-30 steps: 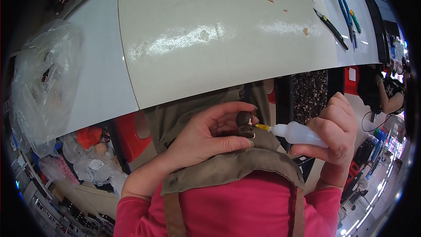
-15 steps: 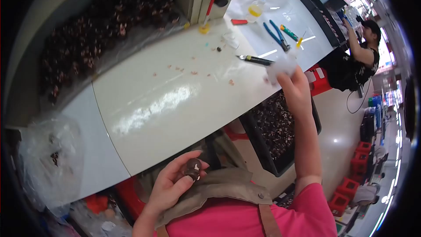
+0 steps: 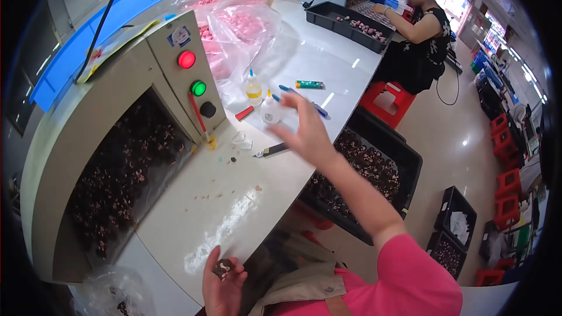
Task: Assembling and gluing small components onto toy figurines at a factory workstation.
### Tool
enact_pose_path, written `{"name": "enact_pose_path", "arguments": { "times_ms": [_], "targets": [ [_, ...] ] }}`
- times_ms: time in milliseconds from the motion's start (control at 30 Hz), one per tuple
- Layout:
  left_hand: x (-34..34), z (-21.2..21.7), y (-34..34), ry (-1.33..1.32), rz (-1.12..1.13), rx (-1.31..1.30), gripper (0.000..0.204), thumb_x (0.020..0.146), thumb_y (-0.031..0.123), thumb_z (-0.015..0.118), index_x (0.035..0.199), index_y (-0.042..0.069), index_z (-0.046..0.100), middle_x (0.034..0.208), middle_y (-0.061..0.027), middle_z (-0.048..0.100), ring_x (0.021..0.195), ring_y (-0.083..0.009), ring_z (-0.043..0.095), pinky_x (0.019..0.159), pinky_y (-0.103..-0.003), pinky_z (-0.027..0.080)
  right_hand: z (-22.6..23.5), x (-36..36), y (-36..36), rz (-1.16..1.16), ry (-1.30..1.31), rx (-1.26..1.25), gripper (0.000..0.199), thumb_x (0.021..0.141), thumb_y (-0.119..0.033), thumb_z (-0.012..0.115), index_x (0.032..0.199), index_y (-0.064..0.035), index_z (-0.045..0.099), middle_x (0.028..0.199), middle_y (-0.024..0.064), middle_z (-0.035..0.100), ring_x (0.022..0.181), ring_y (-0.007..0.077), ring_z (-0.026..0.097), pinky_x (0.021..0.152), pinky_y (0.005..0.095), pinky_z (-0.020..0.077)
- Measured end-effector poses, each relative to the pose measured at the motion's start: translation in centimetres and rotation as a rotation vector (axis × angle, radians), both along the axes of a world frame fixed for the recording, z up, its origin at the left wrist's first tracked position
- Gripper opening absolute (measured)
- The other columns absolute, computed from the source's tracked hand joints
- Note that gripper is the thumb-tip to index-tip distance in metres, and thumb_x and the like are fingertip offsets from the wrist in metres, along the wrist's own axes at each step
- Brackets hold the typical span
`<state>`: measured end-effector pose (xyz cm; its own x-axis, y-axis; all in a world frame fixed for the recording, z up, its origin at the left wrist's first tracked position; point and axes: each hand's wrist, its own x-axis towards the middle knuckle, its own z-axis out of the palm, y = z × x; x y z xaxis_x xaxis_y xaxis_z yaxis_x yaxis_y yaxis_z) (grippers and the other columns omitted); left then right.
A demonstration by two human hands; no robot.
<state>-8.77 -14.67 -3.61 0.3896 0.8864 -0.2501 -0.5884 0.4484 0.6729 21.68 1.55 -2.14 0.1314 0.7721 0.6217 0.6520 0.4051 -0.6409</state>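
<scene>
Near the table's front edge, my left hand (image 3: 221,289) is closed around a small, rounded dark brown piece (image 3: 223,267) with a pale mark. My right hand (image 3: 307,131), slightly blurred, is open over the tabletop with thumb and fingers apart. A white squeeze bottle (image 3: 270,111) with a yellow nozzle stands upright just left of those fingers. Partly behind the hand lie blue-handled pliers (image 3: 319,110). A craft knife (image 3: 271,150) rests below the hand, its rear end hidden. A second bottle (image 3: 253,91), holding yellow liquid, and a red piece (image 3: 244,113) are close by.
A beige machine (image 3: 175,38) with lit buttons has a heap of dark pieces (image 3: 126,181) in its opening. A black crate (image 3: 410,181) of similar pieces stands beside the table. Pink pieces fill a plastic bag (image 3: 234,26). Another person (image 3: 418,35) sits at the far right.
My right hand has let go of the white bottle, which now stands on the table. My left hand still holds the brown piece. The view has shifted, showing more of the machine and far table.
</scene>
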Motion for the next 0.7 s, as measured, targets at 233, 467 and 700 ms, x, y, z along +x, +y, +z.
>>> {"name": "enact_pose_path", "arguments": {
  "times_ms": [233, 467, 700],
  "targets": [
    [1.0, 1.1, 3.3, 0.137, 0.043, 0.072, 0.065, 0.089, 0.031, 0.054, 0.14, 0.008, 0.021, 0.122, -0.008, 0.046, 0.107, -0.0227, 0.049, 0.091, -0.04, 0.044, -2.6, -12.1, -8.1, 0.863, 0.015, -0.115, 0.045, 0.078, -0.027, 0.066, 0.113, -0.0056, 0.05, 0.108, 0.0105, 0.053, 0.1, 0.0293, 0.05, 0.088, 0.0385, 0.0393],
    [1.2, 3.1, 3.5, 0.274, 0.106, -0.048, 0.067, 0.087, 0.028, 0.056, 0.14, 0.008, 0.02, 0.125, -0.0119, 0.043, 0.114, -0.0288, 0.045, 0.094, -0.046, 0.041, -2.7, -14.3, -8.1, 0.866, 0.206, -0.058, 0.034, 0.077, -0.016, 0.062, 0.108, -0.0064, 0.05, 0.095, 0.0082, 0.054, 0.088, 0.0273, 0.052, 0.08, 0.0359, 0.0417],
    [1.7, 2.0, 3.9, 0.199, 0.125, -0.049, 0.061, 0.088, 0.029, 0.054, 0.138, 0.008, 0.026, 0.121, -0.0096, 0.046, 0.112, -0.0274, 0.046, 0.092, -0.044, 0.042, -3.0, -13.9, -7.8, 0.843, 0.263, -0.109, 0.03, 0.076, -0.014, 0.063, 0.102, -0.0076, 0.051, 0.088, 0.0083, 0.051, 0.083, 0.0268, 0.051, 0.075, 0.0353, 0.0419]
  ]
}}
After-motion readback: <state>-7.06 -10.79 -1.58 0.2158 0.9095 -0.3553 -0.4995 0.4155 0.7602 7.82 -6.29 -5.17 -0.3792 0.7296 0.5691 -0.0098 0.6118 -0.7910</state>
